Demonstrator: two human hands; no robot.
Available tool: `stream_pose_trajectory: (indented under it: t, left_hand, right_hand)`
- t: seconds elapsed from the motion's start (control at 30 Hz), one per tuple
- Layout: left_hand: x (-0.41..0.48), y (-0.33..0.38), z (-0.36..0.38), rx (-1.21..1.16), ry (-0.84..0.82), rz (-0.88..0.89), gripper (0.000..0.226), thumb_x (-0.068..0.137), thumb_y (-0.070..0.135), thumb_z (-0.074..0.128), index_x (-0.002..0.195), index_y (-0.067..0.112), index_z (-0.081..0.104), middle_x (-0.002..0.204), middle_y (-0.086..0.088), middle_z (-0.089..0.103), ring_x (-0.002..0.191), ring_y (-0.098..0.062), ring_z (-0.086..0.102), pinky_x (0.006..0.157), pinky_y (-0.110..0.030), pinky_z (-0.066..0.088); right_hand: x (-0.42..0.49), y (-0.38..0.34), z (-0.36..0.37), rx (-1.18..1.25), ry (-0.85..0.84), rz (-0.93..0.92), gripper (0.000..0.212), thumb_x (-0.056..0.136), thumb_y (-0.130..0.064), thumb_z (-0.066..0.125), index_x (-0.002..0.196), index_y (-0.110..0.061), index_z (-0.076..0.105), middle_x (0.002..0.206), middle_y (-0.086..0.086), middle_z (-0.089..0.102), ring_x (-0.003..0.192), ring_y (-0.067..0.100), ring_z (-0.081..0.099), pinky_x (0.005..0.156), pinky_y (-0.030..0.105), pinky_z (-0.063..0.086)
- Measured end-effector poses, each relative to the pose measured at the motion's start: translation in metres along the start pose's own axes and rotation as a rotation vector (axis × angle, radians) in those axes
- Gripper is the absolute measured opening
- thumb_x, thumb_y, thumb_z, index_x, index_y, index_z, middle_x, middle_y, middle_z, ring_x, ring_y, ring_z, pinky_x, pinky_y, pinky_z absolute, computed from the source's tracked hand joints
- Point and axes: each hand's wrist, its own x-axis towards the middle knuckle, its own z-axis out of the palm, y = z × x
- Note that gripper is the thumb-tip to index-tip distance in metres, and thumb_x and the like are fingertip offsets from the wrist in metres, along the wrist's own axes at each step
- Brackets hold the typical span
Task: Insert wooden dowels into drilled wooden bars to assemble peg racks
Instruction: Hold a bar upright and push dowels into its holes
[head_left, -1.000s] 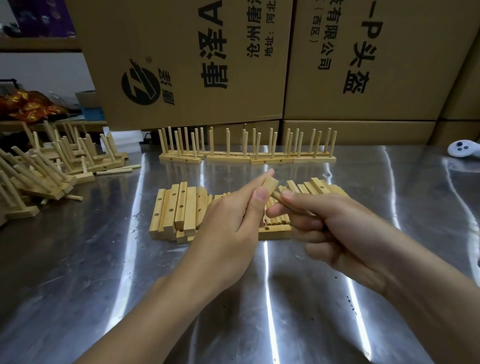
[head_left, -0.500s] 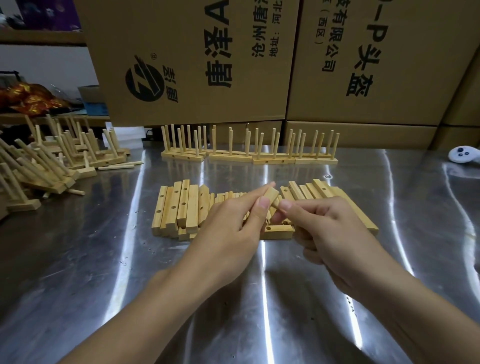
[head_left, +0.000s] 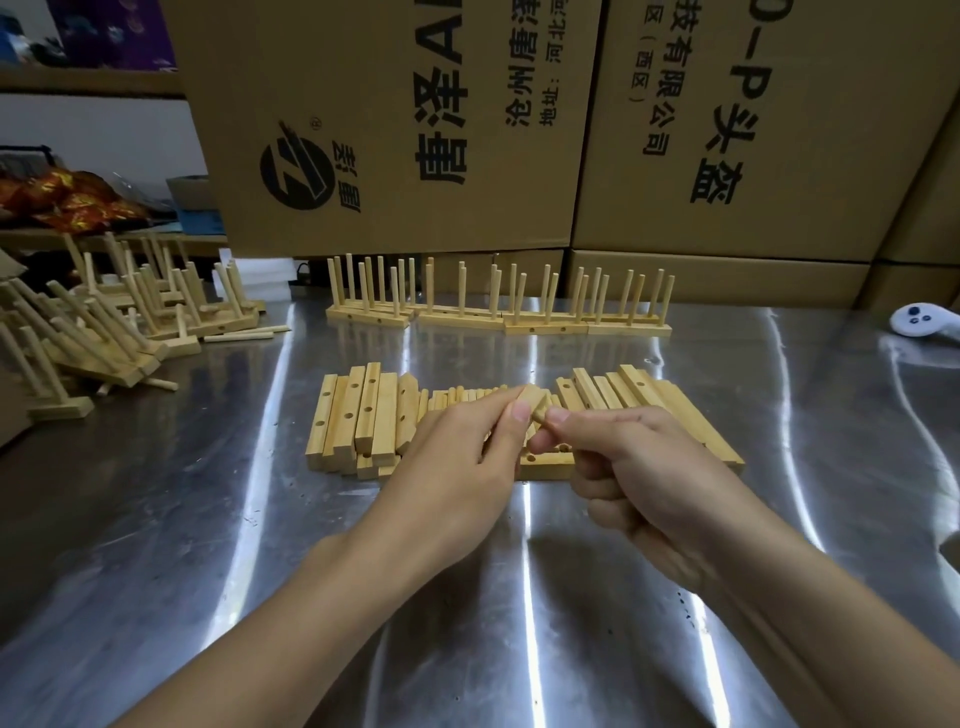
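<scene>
As left hand (head_left: 457, 467) grips bar (head_left: 533, 397), right hand (head_left: 639, 467) pinches dowel (head_left: 540, 414).

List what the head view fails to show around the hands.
All in the head view:
- bar: only one end shows; the left hand covers the rest.
- dowel: just a tip shows past the fingers of the right hand; whether it sits in a hole cannot be told.
- white controller: cut off by the right edge.

Bright overhead light lays long white glare streaks down the steel table (head_left: 156, 519) — a soft shadow sits under the right hand (head_left: 649, 483). Wide-angle distortion bows the cardboard boxes (head_left: 395, 130) near the edges; focus is fairly sharp throughout.
</scene>
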Motion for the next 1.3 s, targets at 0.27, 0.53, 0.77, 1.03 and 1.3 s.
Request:
stream_pose_trajectory:
  t: [0.27,0.53,0.77,1.03,1.3]
  left_hand:
    - [-0.002,0.000,0.007,0.043,0.020,0.001,0.031,0.114,0.038,0.041,0.093,0.036,0.064,0.077,0.016,0.063,0.072,-0.007,0.057,0.061,-0.019,0.040]
    - [0.000,0.004,0.014,-0.062,0.162,0.025,0.037,0.115,0.040,0.038,0.125,0.025,0.071,0.082,0.014,0.068,0.081,0.003,0.065,0.067,-0.018,0.052]
    - [0.014,-0.015,-0.022,-0.836,0.274,-0.452,0.042,0.113,0.045,0.041,0.115,0.009,0.063,0.074,0.000,0.055,0.046,-0.008,0.039,0.036,-0.020,0.034]
    - [0.020,-0.018,-0.029,-1.394,0.234,-0.596,0.036,0.112,0.032,0.045,0.136,0.013,0.064,0.073,0.002,0.055,0.042,-0.003,0.037,0.032,-0.016,0.034]
    - [0.018,-0.012,-0.022,-1.487,0.215,-0.731,0.035,0.112,0.028,0.044,0.134,0.009,0.064,0.070,0.001,0.054,0.042,-0.003,0.038,0.032,-0.015,0.034]
  right_hand:
    - [0.006,0.001,-0.003,-0.032,0.037,0.062,0.032,0.105,-0.022,0.065,0.085,-0.002,0.078,0.057,-0.002,0.028,0.047,0.010,0.022,0.037,0.020,0.021]
    - [0.015,-0.014,-0.013,-0.114,-0.066,0.023,0.045,0.095,-0.052,0.073,0.094,-0.009,0.085,0.060,-0.005,0.044,0.050,0.007,0.036,0.039,0.018,0.030]
    - [0.023,-0.013,-0.035,-0.095,0.265,-0.205,0.050,0.100,-0.064,0.058,0.101,-0.020,0.082,0.084,0.002,0.077,0.063,0.010,0.068,0.047,0.025,0.049]
    - [0.038,0.041,-0.013,-1.250,0.254,-0.573,0.044,0.102,-0.054,0.055,0.144,-0.040,0.062,0.124,-0.019,0.063,0.119,0.006,0.045,0.099,0.029,0.045]
    - [0.048,0.045,-0.008,-1.311,0.217,-0.685,0.031,0.095,-0.049,0.064,0.120,-0.036,0.076,0.106,-0.018,0.072,0.099,0.010,0.055,0.088,0.036,0.049]
